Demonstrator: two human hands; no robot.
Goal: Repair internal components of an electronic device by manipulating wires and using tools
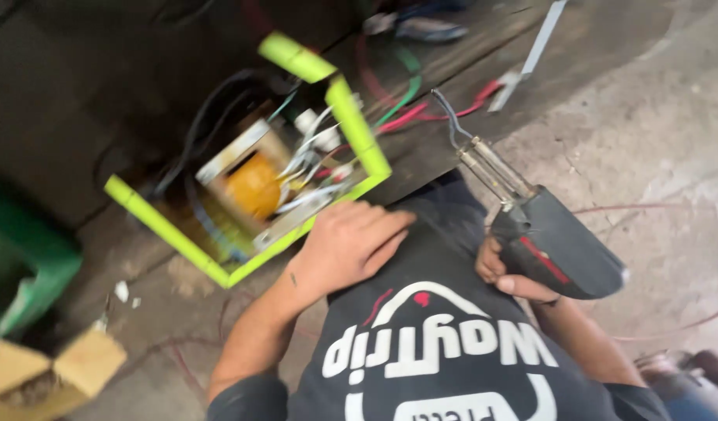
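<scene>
My right hand (505, 274) grips a dark grey soldering gun (558, 243) with a red stripe; its metal tip (470, 140) points up and left toward the workbench edge. My left hand (350, 243) rests flat, fingers together, on my black shirt by the front edge of a lime-green open metal case (357, 129). Inside the case sit an orange-wound transformer (254, 185) and several white, red and green wires (316, 152). The picture is blurred by motion.
Red and green loose wires (402, 105) and a thin metal strip (542, 43) lie on the dark wooden bench. A green box (20, 265) and wooden blocks (55, 370) stand at the left. Bare concrete floor (655, 132) with thin red wire is at the right.
</scene>
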